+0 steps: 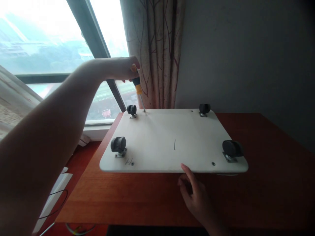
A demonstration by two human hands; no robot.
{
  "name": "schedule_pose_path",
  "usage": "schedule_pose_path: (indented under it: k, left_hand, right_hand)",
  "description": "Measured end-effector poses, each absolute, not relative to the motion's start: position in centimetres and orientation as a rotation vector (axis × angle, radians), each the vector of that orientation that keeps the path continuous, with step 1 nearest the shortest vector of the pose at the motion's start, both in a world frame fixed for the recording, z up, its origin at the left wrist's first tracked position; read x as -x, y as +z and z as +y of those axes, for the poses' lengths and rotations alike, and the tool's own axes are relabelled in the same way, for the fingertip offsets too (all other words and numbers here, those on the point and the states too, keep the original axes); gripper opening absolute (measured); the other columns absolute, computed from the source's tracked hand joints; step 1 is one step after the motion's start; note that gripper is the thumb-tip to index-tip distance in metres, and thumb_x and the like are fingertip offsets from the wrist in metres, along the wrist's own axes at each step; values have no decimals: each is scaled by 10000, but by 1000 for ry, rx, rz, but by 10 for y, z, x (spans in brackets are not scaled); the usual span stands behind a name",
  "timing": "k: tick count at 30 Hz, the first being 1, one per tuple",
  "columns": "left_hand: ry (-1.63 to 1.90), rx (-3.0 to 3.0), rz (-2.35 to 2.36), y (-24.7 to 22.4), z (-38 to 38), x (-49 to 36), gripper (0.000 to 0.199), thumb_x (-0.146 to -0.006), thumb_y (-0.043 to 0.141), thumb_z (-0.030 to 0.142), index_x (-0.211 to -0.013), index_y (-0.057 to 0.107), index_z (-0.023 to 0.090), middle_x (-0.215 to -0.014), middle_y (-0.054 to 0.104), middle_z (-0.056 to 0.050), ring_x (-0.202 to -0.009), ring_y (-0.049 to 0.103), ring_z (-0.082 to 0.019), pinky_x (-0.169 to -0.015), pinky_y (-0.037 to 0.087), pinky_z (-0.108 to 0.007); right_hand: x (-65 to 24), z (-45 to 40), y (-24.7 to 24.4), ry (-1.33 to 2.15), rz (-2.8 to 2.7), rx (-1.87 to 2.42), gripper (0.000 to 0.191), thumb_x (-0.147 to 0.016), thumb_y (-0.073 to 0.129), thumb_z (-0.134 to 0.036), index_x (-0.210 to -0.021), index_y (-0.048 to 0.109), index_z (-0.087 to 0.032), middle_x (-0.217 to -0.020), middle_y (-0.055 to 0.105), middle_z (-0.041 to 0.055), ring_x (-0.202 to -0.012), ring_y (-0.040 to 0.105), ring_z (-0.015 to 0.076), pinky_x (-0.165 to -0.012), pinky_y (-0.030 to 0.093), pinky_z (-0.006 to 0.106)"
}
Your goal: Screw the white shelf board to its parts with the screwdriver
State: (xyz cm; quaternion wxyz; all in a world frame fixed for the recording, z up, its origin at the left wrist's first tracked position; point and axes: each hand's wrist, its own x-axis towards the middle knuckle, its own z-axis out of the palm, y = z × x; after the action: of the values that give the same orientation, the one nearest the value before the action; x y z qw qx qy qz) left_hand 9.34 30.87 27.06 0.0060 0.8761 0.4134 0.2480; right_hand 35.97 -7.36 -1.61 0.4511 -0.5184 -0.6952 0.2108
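My left hand [126, 68] is closed round the yellow and black handle of a screwdriver [138, 88], which leans a little. The screwdriver's tip meets a screw [144, 111] near the far left edge of a white board [159, 131]. Black casters [118, 144] on metal plates stand up from the board's corners. At the near edge, my right hand [195, 193] rests its stretched index finger on the board, the thumb apart and the other fingers curled, with nothing seen in it. Two screws [213, 163] sit along the near side, and pencil-like marks [175, 144] show on the surface.
The board lies on a reddish-brown wooden table [103, 193]. Behind it hang a patterned curtain [157, 49] and a grey wall [241, 55]. A window [49, 42] is at the left. Cables [62, 200] and a white object lie below the table's left side.
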Motion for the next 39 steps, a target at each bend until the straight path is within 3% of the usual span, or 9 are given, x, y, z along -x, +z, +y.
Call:
schedule_pose_path:
  k: [6,11,14,20,23,28,32,35,39]
  left_hand:
    - [338,-2638,1611,280,302,-108,429,-806,752,550,-725,713,130,-472,538,32,-532,622,-172,-817,551,-492]
    - [171,-2865,1309,284,310,-104,266,-725,836,391,-847,736,177,-494,579,71,-511,577,-130,-751,551,-341]
    - [92,-2852,1207,283,320,-97,394,-652,888,390,-955,731,193,-532,616,81,-491,583,-126,-678,538,-287]
    - [217,-2935,1694,272,316,-94,346,-758,795,420,-557,655,176,-378,417,67,-475,512,-134,-739,516,-311]
    - [296,-3020,1449,271,311,-91,201,-667,845,333,-723,723,183,-507,558,68,-534,505,-113,-720,493,-253]
    - [436,-2763,1411,272,305,-89,428,-589,895,270,-969,728,164,-751,708,13,-601,587,-127,-667,501,-258]
    - [377,-2643,1629,269,313,-88,266,-836,729,413,-817,726,148,-522,572,43,-550,583,-150,-787,521,-347]
    - [400,-2851,1558,268,322,-86,320,-799,760,383,-578,656,175,-380,376,65,-595,563,-170,-871,486,-348]
    - [388,-2924,1395,270,317,-89,181,-689,832,305,-788,736,187,-545,590,53,-606,542,-141,-760,479,-262]
  right_hand:
    - [-359,-73,-16,505,-1705,1278,530,-995,486,-205,-1518,403,-228,-942,734,51,-800,734,147,-754,594,229]
    - [-360,-74,-17,560,-1723,1274,548,-1000,469,-183,-1537,362,-218,-938,725,60,-806,725,142,-758,589,227]
    - [-360,-74,-16,566,-1725,1263,555,-1001,465,-179,-1542,350,-225,-939,722,56,-810,723,140,-763,589,229]
    - [-360,-73,-13,582,-1725,1254,577,-1001,467,-181,-1560,331,-232,-926,722,42,-753,716,127,-726,586,210]
    - [-360,-73,-13,581,-1719,1252,586,-997,473,-175,-1561,331,-241,-963,730,48,-820,728,132,-767,589,215]
    - [-360,-73,-12,551,-1723,1264,581,-992,481,-174,-1552,344,-245,-957,733,44,-818,732,133,-768,590,218]
    - [-360,-73,-13,563,-1723,1258,568,-998,470,-186,-1551,345,-221,-959,733,57,-825,732,140,-779,591,231]
    - [-360,-73,-14,568,-1720,1250,564,-1002,460,-194,-1554,342,-204,-933,727,59,-806,727,143,-764,590,232]
    - [-360,-73,-16,557,-1715,1256,571,-995,466,-191,-1553,346,-213,-944,722,55,-803,720,139,-769,585,232]
